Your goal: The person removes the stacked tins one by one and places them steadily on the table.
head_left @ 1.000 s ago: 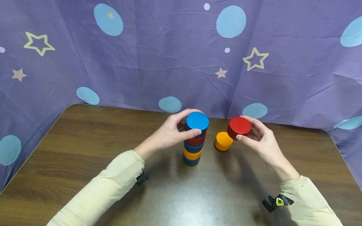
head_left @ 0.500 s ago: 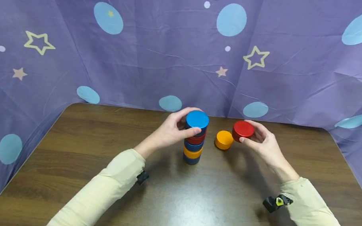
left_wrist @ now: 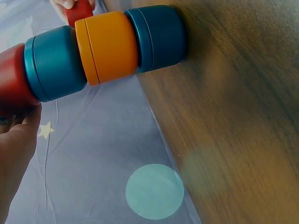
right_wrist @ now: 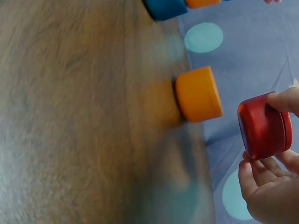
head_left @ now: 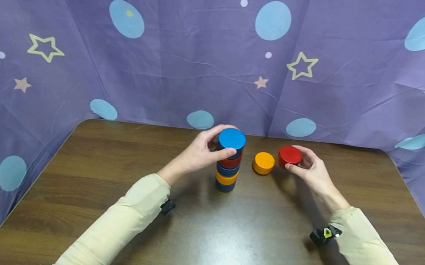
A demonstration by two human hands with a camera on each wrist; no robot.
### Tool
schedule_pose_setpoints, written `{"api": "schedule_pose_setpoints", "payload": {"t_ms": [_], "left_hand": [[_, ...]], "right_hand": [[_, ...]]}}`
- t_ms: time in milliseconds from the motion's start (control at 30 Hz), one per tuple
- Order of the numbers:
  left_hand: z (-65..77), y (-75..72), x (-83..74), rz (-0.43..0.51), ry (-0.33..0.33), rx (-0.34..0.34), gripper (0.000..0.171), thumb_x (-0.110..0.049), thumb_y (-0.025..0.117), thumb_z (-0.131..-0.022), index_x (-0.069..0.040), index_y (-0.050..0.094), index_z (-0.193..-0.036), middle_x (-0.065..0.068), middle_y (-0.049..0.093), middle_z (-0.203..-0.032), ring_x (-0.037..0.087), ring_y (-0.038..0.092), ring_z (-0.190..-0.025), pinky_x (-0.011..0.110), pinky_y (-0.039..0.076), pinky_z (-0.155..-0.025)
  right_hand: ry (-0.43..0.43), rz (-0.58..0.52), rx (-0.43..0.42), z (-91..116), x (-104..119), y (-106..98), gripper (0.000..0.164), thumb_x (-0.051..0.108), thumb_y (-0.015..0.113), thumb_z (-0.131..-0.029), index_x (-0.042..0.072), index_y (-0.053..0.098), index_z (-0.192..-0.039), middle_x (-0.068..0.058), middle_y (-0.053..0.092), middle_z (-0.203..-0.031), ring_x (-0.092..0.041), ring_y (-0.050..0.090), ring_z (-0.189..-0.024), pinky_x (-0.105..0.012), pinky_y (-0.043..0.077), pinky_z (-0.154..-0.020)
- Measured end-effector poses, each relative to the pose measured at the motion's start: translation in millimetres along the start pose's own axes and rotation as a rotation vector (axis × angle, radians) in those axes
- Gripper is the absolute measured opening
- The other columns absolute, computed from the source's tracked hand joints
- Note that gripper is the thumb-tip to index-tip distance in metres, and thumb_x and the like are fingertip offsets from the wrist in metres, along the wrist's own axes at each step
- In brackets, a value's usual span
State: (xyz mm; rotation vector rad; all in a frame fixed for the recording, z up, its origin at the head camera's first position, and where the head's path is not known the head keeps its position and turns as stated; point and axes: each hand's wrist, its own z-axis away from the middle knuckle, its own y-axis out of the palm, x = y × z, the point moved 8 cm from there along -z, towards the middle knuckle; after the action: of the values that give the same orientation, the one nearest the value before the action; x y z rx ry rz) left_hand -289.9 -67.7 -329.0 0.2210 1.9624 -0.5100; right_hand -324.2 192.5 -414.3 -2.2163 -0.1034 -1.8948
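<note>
Apparently steadying-and-placing step: left grip (head_left: 201, 150) curled round top blue canister (head_left: 232, 139) of upright stack (head_left: 227, 172) near far edge of table (head_left: 280, 258); right grip (head_left: 313, 173) pinches red canister (head_left: 289, 156) above table, just beside orange canister (head_left: 264, 164). Next move likely calls for level lowering, clear of orange canister.

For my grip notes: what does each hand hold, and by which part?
Left hand: the topmost blue canister. Right hand: the separate red canister. Both by their curved sides.
</note>
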Motion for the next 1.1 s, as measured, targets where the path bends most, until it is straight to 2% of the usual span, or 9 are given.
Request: {"api": "schedule_pose_setpoints", "payload": {"t_ms": [100,300,400,533,633,800,867,967,1100], "left_hand": [[0.0,0.2,-0.1,0.003,0.001,0.001,0.042,0.002,0.065,-0.089,0.001,0.053,-0.129,0.019,0.060,-0.115,0.026,0.060,-0.099,0.038,0.050,-0.088],[0.6,-0.3,-0.3,-0.002,0.000,-0.001,0.043,0.003,0.066,-0.088,0.001,0.053,-0.128,0.017,0.061,-0.114,0.024,0.061,-0.097,0.037,0.051,-0.086],[0.8,-0.9,0.1,-0.002,0.007,-0.001,0.043,0.002,0.066,-0.088,0.001,0.053,-0.128,0.017,0.061,-0.114,0.024,0.061,-0.097,0.038,0.051,-0.086],[1.3,-1.5,0.8,-0.005,0.013,-0.003,0.043,0.001,0.066,-0.088,0.000,0.053,-0.128,0.016,0.061,-0.114,0.024,0.061,-0.097,0.038,0.051,-0.087],[2.0,-1.3,1.2,-0.007,0.005,-0.002,0.043,0.001,0.066,-0.088,0.000,0.053,-0.129,0.016,0.060,-0.114,0.024,0.061,-0.098,0.038,0.051,-0.087],[2.2,-0.2,2.7,-0.014,-0.017,0.004,0.043,0.000,0.066,-0.088,-0.002,0.053,-0.130,0.016,0.060,-0.116,0.025,0.061,-0.098,0.038,0.051,-0.087],[1.8,0.2,3.3,-0.016,-0.021,0.009,0.044,-0.001,0.066,-0.089,-0.002,0.053,-0.130,0.016,0.060,-0.116,0.026,0.061,-0.098,0.039,0.051,-0.087],[1.0,-0.2,3.7,-0.018,-0.017,0.010,0.043,-0.002,0.066,-0.089,-0.003,0.053,-0.130,0.015,0.060,-0.116,0.026,0.061,-0.098,0.039,0.051,-0.086],[0.7,-1.0,4.0,-0.019,-0.010,0.010,0.043,-0.004,0.066,-0.089,-0.004,0.053,-0.130,0.013,0.060,-0.116,0.024,0.061,-0.098,0.038,0.051,-0.088]], "right_hand": [[0.021,0.015,-0.008,-0.5,-5.7,-2.9,0.062,-0.007,0.067,-0.084,-0.010,0.038,-0.139,0.000,0.058,-0.116,-0.001,0.057,-0.100,-0.015,0.046,-0.084],[0.051,0.052,-0.029,-2.3,-16.3,-7.7,0.062,-0.005,0.069,-0.084,-0.009,0.040,-0.138,0.006,0.060,-0.108,0.001,0.058,-0.094,-0.013,0.046,-0.081],[0.047,0.089,-0.023,-3.6,-20.0,-7.2,0.061,-0.005,0.069,-0.083,-0.010,0.040,-0.137,-0.007,0.060,-0.116,0.003,0.057,-0.095,-0.013,0.044,-0.083],[0.061,0.129,-0.006,-5.1,-26.7,-5.7,0.061,-0.004,0.068,-0.084,-0.010,0.040,-0.138,-0.027,0.051,-0.129,0.003,0.054,-0.099,-0.014,0.041,-0.089],[0.091,0.157,0.007,-5.1,-33.1,-5.4,0.062,-0.002,0.068,-0.085,-0.009,0.040,-0.139,-0.030,0.048,-0.132,-0.005,0.054,-0.102,-0.019,0.040,-0.093],[0.126,0.193,0.040,-5.2,-41.9,-5.1,0.064,-0.003,0.068,-0.085,-0.009,0.037,-0.141,-0.030,0.046,-0.137,-0.031,0.050,-0.119,-0.038,0.036,-0.104],[0.135,0.196,0.049,-5.5,-43.8,-5.1,0.064,-0.003,0.067,-0.085,-0.011,0.036,-0.141,-0.030,0.044,-0.138,-0.037,0.046,-0.123,-0.044,0.033,-0.106],[0.147,0.203,0.061,-6.0,-45.3,-4.8,0.065,-0.002,0.068,-0.085,-0.011,0.036,-0.141,-0.030,0.044,-0.138,-0.040,0.045,-0.124,-0.047,0.032,-0.106],[0.149,0.214,0.072,-7.1,-45.4,-4.0,0.065,0.000,0.069,-0.085,-0.010,0.037,-0.141,-0.030,0.046,-0.137,-0.038,0.046,-0.123,-0.043,0.033,-0.105]]}}
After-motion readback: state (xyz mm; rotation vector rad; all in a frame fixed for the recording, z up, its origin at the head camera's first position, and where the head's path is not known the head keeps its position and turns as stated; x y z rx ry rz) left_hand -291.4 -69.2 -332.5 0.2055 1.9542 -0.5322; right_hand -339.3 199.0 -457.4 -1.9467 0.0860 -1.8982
